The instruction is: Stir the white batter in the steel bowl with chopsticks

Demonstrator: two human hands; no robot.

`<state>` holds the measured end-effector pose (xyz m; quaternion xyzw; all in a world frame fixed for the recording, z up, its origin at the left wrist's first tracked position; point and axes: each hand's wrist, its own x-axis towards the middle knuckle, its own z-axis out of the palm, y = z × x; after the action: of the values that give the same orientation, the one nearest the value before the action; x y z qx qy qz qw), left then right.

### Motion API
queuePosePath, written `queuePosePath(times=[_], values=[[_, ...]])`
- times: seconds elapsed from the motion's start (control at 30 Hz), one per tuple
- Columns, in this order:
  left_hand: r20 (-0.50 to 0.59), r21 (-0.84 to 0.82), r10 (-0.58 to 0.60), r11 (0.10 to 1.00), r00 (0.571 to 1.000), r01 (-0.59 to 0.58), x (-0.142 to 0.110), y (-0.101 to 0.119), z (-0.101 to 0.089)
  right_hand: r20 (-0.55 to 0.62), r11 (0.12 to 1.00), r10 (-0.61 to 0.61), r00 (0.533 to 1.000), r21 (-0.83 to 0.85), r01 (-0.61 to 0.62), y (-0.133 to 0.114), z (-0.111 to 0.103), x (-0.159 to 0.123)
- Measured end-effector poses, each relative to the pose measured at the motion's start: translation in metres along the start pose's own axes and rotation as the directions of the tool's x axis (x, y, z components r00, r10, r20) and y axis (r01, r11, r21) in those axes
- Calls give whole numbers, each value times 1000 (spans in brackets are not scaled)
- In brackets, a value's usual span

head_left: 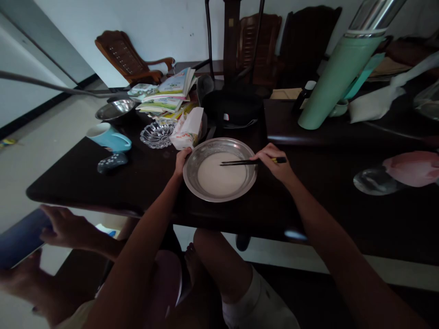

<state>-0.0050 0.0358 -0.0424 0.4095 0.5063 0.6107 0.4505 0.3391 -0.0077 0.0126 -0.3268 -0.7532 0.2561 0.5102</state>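
Note:
A wide metal bowl (pixel 190 181) stands near the front edge of the dark table, holding a whitish liquid (pixel 219 178). My left hand (pixel 182 160) grips the bowl's left rim, its fingers partly hidden at the far side. In my right hand (pixel 272 161), closed at the bowl's right side, is a pair of dark chopsticks (pixel 240 162). Their tips point left and reach over or into the liquid; I cannot tell how deep they go.
Left of the bowl are a light blue mug (pixel 111 138), a game controller (pixel 112 162), a glass dish (pixel 157 135) and a tissue pack (pixel 188 129). A tall green flask (pixel 339 82) stands back right. Another person's hands (pixel 68 226) hold a tablet-like device (pixel 24 237) at lower left.

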Motion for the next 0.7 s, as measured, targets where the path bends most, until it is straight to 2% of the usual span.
queuePosePath(times=[0.07, 0.13, 0.2, 0.27, 0.33, 0.4, 0.47, 0.5, 0.53, 0.6, 0.7], values=[[-9, -3, -2, 1000, 1000, 2, 1, -1, 0, -99, 995, 66, 993, 80, -58, 2, -4, 0], [-18, -5, 1, 1000, 1000, -1, 2, 0, 0, -104, 972, 139, 985, 205, -115, 2, -4, 0], [-22, -5, 3, 1000, 1000, -3, 1, 0, 0, 11, 965, 128, 992, 229, -127, 1, -1, -2], [-21, -6, 2, 1000, 1000, -2, 1, 0, 0, 141, 988, 57, 988, 134, -76, 0, 2, -2], [-14, -11, -1, 1000, 1000, 1, 0, 1, 1, 165, 999, 16, 986, 30, -21, 0, 0, -1], [-3, -21, -5, 1000, 1000, 5, -1, 1, 2, 52, 999, 46, 998, 24, -48, 3, -5, 2], [6, -33, -8, 999, 1000, 8, -2, 2, 3, -70, 986, 124, 990, 119, -115, 6, -10, 3], [8, -38, -8, 999, 1000, 8, -2, 3, 4, -93, 973, 160, 983, 183, -142, 6, -11, 3], [8, -42, -7, 999, 1000, 7, -3, 4, 4, -80, 958, 183, 980, 237, -159, 6, -11, 3], [9, -45, -5, 999, 1000, 5, -3, 5, 5, 26, 954, 159, 987, 251, -161, 2, -6, 1], [13, -44, -3, 999, 1000, 3, -3, 8, 6, 189, 989, 60, 980, 120, -84, -3, 2, 0]])
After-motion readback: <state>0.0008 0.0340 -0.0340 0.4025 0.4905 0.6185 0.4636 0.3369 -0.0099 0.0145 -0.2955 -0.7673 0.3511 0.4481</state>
